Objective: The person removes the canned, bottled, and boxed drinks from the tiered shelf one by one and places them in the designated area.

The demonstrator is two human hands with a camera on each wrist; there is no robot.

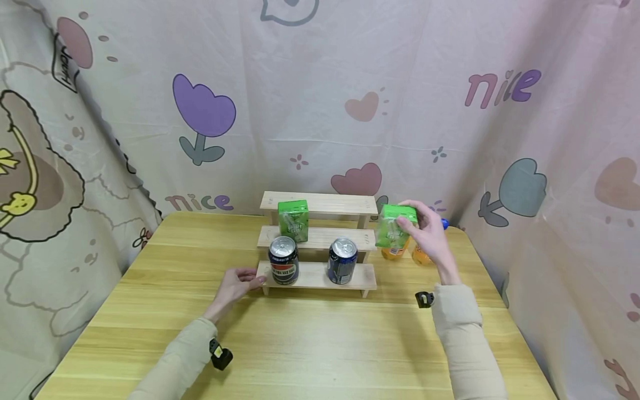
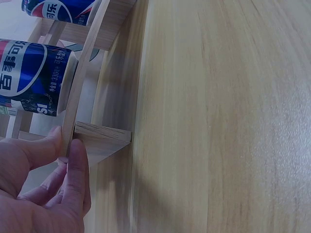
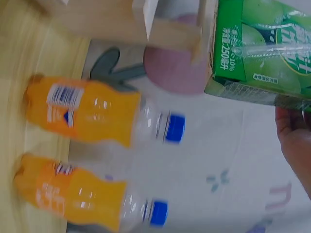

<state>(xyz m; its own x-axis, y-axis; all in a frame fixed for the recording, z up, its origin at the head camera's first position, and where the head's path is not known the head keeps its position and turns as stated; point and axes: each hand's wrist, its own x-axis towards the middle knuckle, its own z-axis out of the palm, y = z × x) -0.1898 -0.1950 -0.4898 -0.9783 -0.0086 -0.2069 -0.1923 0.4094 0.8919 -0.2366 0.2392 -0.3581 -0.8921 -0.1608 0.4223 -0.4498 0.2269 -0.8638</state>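
Note:
A three-tier wooden shelf (image 1: 315, 275) stands on the table. My left hand (image 1: 239, 284) pinches the left end of its lowest board between thumb and fingers, as the left wrist view shows close up. On that board stand two blue Pepsi cans, the left can (image 1: 283, 261) and the right can (image 1: 342, 261). A green juice carton (image 1: 293, 221) stands on the middle tier at the left. My right hand (image 1: 429, 230) holds a second green juice carton (image 1: 395, 226) in the air just right of the shelf; the right wrist view shows this carton (image 3: 262, 48) close up.
Behind and below the right hand stand two orange-drink bottles with blue caps, one bottle (image 3: 82, 109) nearer the shelf and another bottle (image 3: 73, 194) beside it. A printed curtain (image 1: 300, 111) hangs behind the wooden table (image 1: 320, 344). Each wrist wears a small black camera.

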